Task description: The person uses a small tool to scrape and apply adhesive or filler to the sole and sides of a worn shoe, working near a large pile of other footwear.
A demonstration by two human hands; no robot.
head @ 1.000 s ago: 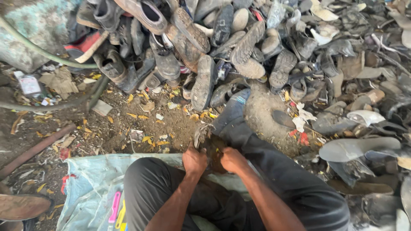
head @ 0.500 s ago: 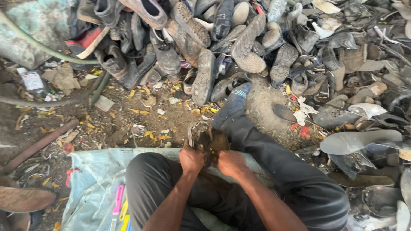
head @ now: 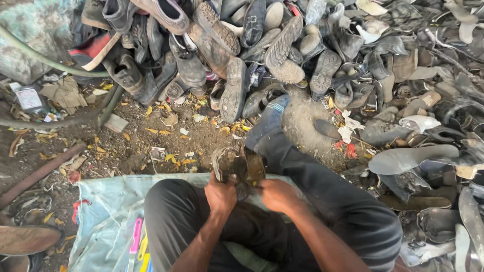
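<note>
I sit on a pale blue sack [head: 108, 216] with dark trousers, my legs spread. Both hands grip one worn, dirty shoe [head: 237, 166] between my knees, its sole turned up. My left hand [head: 220, 193] holds its near left side. My right hand [head: 275, 194] holds its right side; whether anything else is in that hand is hidden. My right foot in a blue sandal [head: 267, 121] stretches out toward the heap.
A big heap of old shoes and boots [head: 227, 45] fills the top. Loose soles and scraps [head: 413, 156] lie at the right. A green hose [head: 45, 60], a bottle [head: 30, 98], a rusty bar [head: 40, 174] and pink and yellow tools [head: 138, 242] are at the left.
Both hands stay on the shoe; the view has shifted slightly and the shoe has turned a little in my grip.
</note>
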